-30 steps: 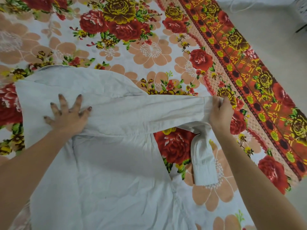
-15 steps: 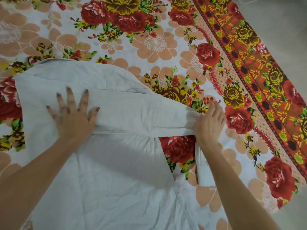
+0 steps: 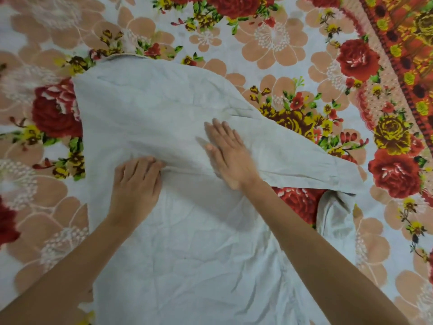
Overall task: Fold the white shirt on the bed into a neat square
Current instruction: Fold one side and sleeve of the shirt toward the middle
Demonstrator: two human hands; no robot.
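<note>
shirt: the white shirt (image 3: 187, 242) lies spread on the bed (image 3: 293, 50), body running down toward the camera, shoulders at the far end.
sleeve: the sleeve (image 3: 293, 158) stretches out to the right across the flowered cover, its cuff end (image 3: 335, 214) doubled under and hanging down, so it looks like it is being brought in over the body.
left hand: the left hand (image 3: 136, 184) sits knuckles up on the ridge of cloth, fingers (image 3: 150, 164) curled and pressed together; whether they pinch the fold underneath, i cannot tell. it reads as the anchor, keeping the body from sliding.
right hand: the right hand (image 3: 227, 156) lies flat, palm down on the sleeve's root, fingers straight and close together, nothing gripped, and a little blurred, so likely smoothing the crease.
stage: early, i'd say; no square yet, only one sleeve in play.
risk: the fabric is soft and wrinkled, so the crease could wander if the anchor lifts.
</note>
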